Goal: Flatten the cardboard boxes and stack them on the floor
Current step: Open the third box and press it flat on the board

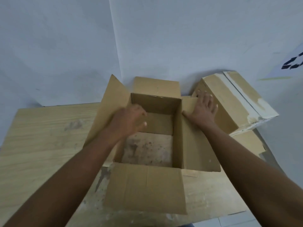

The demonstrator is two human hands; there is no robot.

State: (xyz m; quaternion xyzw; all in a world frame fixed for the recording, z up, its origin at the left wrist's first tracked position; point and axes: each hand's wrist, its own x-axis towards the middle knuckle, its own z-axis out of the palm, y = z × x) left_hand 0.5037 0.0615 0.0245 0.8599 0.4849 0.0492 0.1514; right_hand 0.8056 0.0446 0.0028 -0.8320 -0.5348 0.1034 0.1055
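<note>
An open brown cardboard box [147, 185] stands on the wooden table [42, 136] in front of me, all of its top flaps folded outward. Through the box I see stained table surface and one inner bottom flap. My left hand [131, 120] reaches over the box's left rim with fingers loosely curled, blurred; whether it grips the wall is unclear. My right hand [203, 110] lies flat with spread fingers on the right flap, pressing it outward. A second, closed box [229, 102] with torn white tape sits tilted at the right, beside my right hand.
A pale wall [180, 38] with a corner line rises directly behind the table. A white sheet with dark markings [293, 63] hangs on the wall at the far right. The table's right edge [262, 145] runs below the closed box.
</note>
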